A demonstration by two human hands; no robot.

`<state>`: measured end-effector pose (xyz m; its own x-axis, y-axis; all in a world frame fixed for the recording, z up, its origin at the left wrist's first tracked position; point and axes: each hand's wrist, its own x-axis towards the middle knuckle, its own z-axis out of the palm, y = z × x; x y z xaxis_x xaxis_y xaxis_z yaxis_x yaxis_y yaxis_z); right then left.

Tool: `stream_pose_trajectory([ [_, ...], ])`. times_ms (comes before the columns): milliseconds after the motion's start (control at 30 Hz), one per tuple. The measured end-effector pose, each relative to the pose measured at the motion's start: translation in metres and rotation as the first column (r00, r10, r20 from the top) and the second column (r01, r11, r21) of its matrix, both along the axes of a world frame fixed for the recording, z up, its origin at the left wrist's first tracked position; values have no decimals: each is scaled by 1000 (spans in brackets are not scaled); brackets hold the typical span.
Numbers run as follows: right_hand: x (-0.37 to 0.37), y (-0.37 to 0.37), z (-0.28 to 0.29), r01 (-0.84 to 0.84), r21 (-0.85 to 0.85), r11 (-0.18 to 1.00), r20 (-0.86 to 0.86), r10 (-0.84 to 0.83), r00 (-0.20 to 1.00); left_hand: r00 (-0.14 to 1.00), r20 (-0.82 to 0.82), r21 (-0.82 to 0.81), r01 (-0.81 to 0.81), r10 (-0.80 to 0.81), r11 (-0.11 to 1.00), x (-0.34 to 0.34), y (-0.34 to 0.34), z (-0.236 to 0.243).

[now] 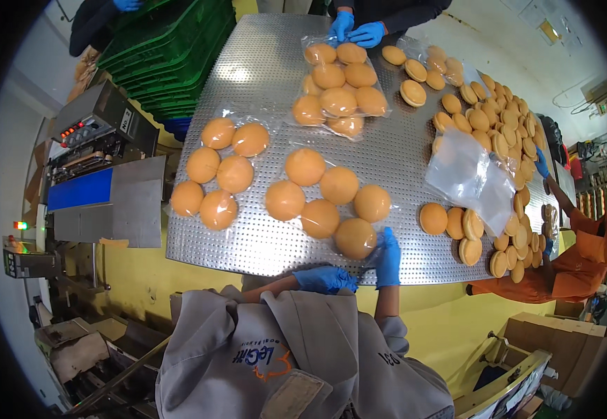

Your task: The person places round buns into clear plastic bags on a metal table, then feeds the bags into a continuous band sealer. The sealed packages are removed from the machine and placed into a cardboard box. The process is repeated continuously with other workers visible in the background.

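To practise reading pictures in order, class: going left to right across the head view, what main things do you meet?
Small signal light → blue panel → leftmost bagged buns → bagged buns by the wearer's right hand → clear plastic bags → orange sleeve.

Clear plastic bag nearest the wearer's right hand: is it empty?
No: two rows of round golden-brown buns show through the clear plastic bag by the blue-gloved right hand.

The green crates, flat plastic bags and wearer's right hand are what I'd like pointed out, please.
Green crates (171,54), head view, stacked sides.
Flat plastic bags (465,173), head view, upper surface.
Right hand (388,260), head view, glove's middle.
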<state>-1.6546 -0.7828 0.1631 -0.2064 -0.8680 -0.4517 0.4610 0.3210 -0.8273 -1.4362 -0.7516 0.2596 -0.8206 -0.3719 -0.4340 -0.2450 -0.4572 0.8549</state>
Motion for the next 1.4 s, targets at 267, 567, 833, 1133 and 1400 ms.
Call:
stream_pose_trajectory([
  [267, -2, -38, 32, 40, 60, 997, -520, -3, 854, 944, -187, 219, -231, 273, 948, 130, 11, -7],
  [567, 213, -43, 275, -377, -495, 782, -766, -189, 614, 844, -184, 529, -347, 504, 775, 284, 58, -35],
  [833, 351, -22, 395, -824, -242, 512, -942, 77, 325, 521, -152, -50, -853, 840, 520, 389, 81, 1],
  [1133, 542, -34, 341, -991, -90, -95, -896, 441, 39, 154, -631, -466, -859, 760, -213, 552, 77, 126],
  [1400, 738, -116, 107, -980, 201, 5, -850, 498, -172, 151, -48, -344, -930, 987, 126, 697, -20, -14],
])
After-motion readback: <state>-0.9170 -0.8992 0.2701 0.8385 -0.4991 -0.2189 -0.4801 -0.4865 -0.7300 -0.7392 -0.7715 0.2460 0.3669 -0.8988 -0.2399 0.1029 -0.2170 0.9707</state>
